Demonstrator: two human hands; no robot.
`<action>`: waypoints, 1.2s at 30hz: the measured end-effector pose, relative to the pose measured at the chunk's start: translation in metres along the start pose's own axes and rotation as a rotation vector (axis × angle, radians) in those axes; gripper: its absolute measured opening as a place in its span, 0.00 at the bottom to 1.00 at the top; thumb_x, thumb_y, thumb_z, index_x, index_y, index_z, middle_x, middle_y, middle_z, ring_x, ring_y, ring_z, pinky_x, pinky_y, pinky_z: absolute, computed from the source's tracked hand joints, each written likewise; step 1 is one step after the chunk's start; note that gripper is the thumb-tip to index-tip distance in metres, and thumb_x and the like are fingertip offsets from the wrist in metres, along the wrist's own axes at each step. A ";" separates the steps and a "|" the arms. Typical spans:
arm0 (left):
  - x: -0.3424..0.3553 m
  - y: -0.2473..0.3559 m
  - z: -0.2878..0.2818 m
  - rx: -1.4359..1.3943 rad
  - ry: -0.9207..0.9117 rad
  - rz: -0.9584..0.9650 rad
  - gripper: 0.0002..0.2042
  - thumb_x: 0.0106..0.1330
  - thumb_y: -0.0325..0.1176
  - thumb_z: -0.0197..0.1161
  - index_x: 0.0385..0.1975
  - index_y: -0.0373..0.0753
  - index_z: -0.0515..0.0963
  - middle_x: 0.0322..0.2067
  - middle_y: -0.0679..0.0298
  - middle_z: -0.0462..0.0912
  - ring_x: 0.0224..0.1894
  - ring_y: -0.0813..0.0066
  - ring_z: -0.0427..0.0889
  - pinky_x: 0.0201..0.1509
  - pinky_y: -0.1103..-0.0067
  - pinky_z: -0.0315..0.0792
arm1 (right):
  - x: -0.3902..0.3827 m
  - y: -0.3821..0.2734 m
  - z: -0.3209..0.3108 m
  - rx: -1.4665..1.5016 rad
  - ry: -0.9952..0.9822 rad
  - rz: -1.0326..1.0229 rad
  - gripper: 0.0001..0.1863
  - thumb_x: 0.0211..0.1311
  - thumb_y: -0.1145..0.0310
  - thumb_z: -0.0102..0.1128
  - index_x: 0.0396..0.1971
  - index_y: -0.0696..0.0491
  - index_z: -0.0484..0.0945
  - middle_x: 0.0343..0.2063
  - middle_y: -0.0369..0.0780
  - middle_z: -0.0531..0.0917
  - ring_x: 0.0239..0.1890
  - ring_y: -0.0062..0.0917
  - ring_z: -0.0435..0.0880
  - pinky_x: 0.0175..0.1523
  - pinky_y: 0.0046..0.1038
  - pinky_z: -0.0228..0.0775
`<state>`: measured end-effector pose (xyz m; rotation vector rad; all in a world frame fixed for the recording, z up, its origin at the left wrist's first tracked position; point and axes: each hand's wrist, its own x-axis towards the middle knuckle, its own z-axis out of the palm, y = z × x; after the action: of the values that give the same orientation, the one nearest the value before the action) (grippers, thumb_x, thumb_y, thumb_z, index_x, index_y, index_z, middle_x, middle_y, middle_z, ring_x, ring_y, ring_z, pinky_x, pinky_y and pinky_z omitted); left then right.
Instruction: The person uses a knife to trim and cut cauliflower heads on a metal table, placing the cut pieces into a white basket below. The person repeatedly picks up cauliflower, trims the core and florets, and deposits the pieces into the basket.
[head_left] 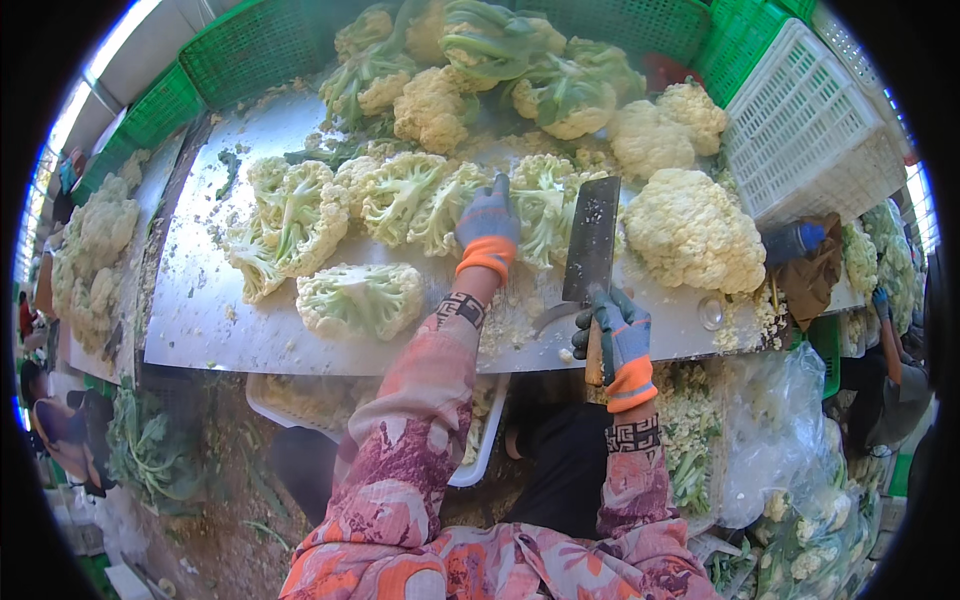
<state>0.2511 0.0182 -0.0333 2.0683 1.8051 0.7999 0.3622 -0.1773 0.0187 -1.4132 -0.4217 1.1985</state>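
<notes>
My right hand (618, 328), in a grey-blue glove with an orange cuff, is closed round the wooden handle of a cleaver (592, 238). The broad dark blade stands upright, flecked with white crumbs, beside a cut cauliflower piece (543, 205). In a matching glove, my left hand (488, 222) is closed on a cauliflower piece (443, 212) in the row of cut pieces; its fingertips are partly hidden. Further left are more cut pieces (290, 220), and one flat slice (360, 300) lies nearer the table edge. A large whole cauliflower head (693, 232) sits right of the blade.
Untrimmed cauliflowers (500, 60) are heaped at the back of the metal table (210, 320). Green crates (250, 55) and a white crate (800, 120) border it. A white tub (480, 465) sits below the front edge, with a plastic bag (775, 430) at right. Other people work at both sides.
</notes>
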 end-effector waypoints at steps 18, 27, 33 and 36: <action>-0.044 0.001 0.005 -0.215 0.302 0.381 0.19 0.60 0.32 0.57 0.53 0.44 0.73 0.51 0.54 0.77 0.52 0.49 0.75 0.54 0.63 0.69 | -0.031 -0.003 0.002 0.102 0.053 -0.016 0.17 0.66 0.63 0.55 0.49 0.57 0.74 0.22 0.37 0.77 0.17 0.20 0.75 0.22 0.22 0.68; -0.013 0.030 0.031 0.580 0.009 0.660 0.39 0.56 0.33 0.62 0.66 0.73 0.55 0.71 0.62 0.52 0.72 0.46 0.47 0.68 0.42 0.38 | -0.081 0.008 -0.106 0.028 0.421 -0.175 0.12 0.66 0.64 0.54 0.43 0.55 0.76 0.21 0.35 0.76 0.17 0.20 0.75 0.21 0.23 0.68; 0.007 0.088 0.024 0.556 -0.170 0.471 0.33 0.57 0.38 0.61 0.66 0.60 0.61 0.69 0.59 0.55 0.70 0.49 0.52 0.69 0.50 0.45 | -0.076 0.036 -0.166 -0.018 0.557 -0.182 0.13 0.66 0.62 0.55 0.44 0.53 0.76 0.21 0.35 0.75 0.16 0.21 0.75 0.19 0.24 0.67; -0.011 0.113 0.034 0.124 -0.193 0.560 0.32 0.57 0.43 0.64 0.65 0.53 0.64 0.66 0.55 0.61 0.68 0.53 0.59 0.69 0.61 0.54 | -0.052 0.018 -0.170 0.005 0.535 -0.071 0.14 0.66 0.63 0.55 0.47 0.53 0.76 0.22 0.34 0.76 0.15 0.18 0.73 0.19 0.23 0.66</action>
<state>0.3622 -0.0082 -0.0012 2.6748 1.2097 0.5917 0.4756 -0.3127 -0.0109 -1.6293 -0.0926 0.7214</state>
